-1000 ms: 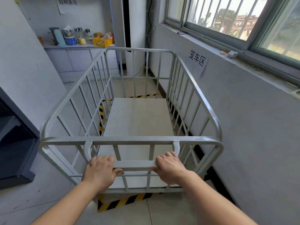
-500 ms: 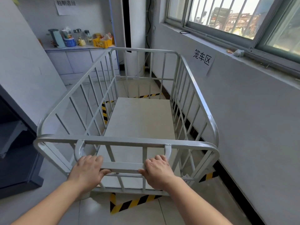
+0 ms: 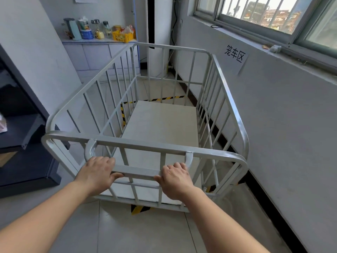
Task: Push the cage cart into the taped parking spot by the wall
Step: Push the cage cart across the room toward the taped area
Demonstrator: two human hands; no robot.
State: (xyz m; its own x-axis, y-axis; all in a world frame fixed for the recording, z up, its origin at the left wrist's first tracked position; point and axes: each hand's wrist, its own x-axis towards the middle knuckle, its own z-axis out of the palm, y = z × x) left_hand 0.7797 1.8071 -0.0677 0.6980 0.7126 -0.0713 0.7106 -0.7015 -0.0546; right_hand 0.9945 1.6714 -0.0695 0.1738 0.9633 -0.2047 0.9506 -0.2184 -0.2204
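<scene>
A white metal cage cart (image 3: 228, 99) with barred sides and a pale flat deck stands lengthwise along the right wall. My left hand (image 3: 96, 173) and my right hand (image 3: 176, 178) both grip its handle bar (image 3: 137, 172) at the near end. Yellow-and-black floor tape (image 3: 166, 98) shows beyond the deck's far end, along the left side through the bars, and in a short piece under the near edge (image 3: 139, 209). The cart's deck covers most of the taped rectangle. Its wheels are hidden.
The right wall (image 3: 291, 143) carries a paper sign (image 3: 235, 55) and a window above. A dark shelf unit (image 3: 23, 139) stands close on the left. Ahead, a white cabinet (image 3: 98, 55) holds bottles and a yellow crate. A white column (image 3: 160, 24) stands behind the cart.
The cart has swung so its near end sits nearer the right wall; less of the near tape strip shows under its edge. Both hands keep their grip on the handle bar.
</scene>
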